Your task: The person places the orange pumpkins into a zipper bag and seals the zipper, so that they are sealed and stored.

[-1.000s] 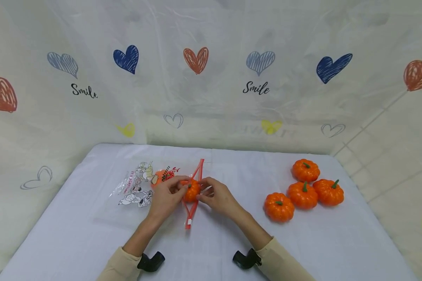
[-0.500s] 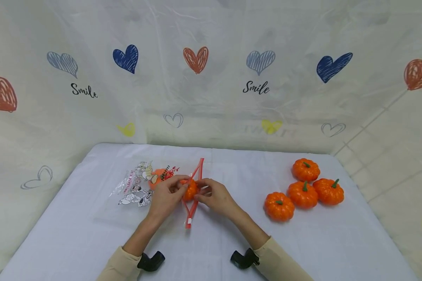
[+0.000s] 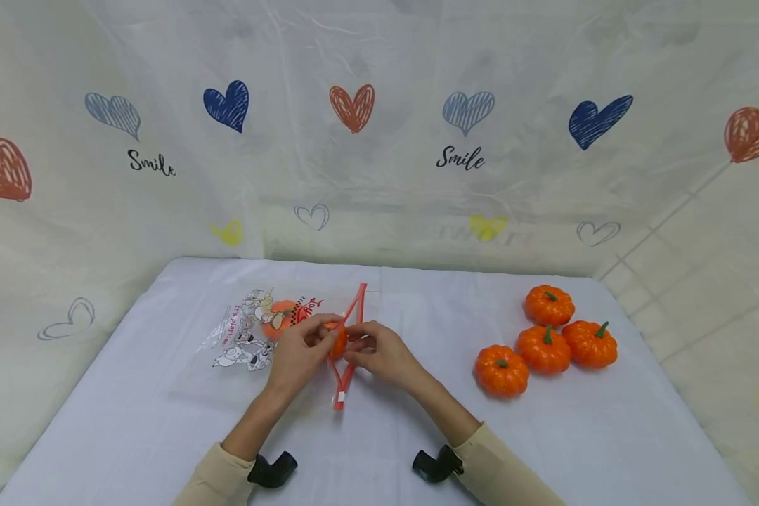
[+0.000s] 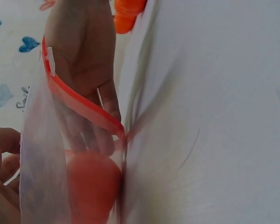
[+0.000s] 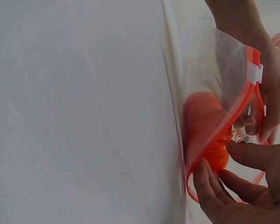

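Observation:
A clear printed zip bag (image 3: 196, 376) lies flat at the left, its red zip strip (image 3: 362, 299) parted toward the right. My left hand (image 3: 299, 355) pinches one lip of the mouth. At the opening my right hand (image 3: 382, 351) holds a small orange toy pumpkin (image 3: 339, 342), its thumb and fingers around the near side in the right wrist view. That pumpkin is partly inside, between the two lips. Deeper in the bag sits another pumpkin (image 3: 275, 327), seen through the plastic. A white slider (image 5: 255, 73) sits at one end of the zip.
Several more orange pumpkins with green stems, including one nearest the front (image 3: 502, 372) and one at the back (image 3: 549, 304), stand on the right of the white-covered table (image 3: 417, 429). A sheet printed with hearts (image 3: 379, 176) hangs behind the table.
The right hand has moved slightly left, and its pumpkin has gone further into the mouth. The pumpkin inside the bag has shifted left. The left hand has stayed in place.

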Available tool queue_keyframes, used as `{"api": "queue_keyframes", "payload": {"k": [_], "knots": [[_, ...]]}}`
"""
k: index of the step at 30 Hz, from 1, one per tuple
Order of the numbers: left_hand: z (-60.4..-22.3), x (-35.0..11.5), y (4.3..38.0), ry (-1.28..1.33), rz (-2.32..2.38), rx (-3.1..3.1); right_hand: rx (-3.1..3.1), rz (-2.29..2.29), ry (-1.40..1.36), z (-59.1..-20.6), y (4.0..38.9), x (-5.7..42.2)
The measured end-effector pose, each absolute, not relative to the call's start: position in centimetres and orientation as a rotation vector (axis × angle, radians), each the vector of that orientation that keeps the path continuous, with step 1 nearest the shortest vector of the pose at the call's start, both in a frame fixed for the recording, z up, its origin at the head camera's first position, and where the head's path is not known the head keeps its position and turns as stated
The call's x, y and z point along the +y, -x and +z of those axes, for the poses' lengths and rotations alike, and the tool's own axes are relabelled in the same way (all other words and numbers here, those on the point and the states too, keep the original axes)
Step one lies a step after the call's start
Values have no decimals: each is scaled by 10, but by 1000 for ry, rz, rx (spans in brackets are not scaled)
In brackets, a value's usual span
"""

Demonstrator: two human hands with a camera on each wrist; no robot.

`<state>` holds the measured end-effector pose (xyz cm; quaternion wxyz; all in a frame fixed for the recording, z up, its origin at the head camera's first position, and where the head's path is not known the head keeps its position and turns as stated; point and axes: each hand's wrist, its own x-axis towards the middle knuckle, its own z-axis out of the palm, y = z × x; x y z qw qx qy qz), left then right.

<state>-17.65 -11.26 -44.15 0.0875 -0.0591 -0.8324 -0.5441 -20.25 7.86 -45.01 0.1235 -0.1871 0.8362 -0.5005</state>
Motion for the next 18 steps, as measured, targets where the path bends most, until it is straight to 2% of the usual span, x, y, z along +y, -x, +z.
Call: {"api": "queue_keyframes", "payload": {"k": [18], "knots": [[-443, -113, 178, 178, -1665, -2450, 2426, -1472, 544, -452, 205, 70]]}}
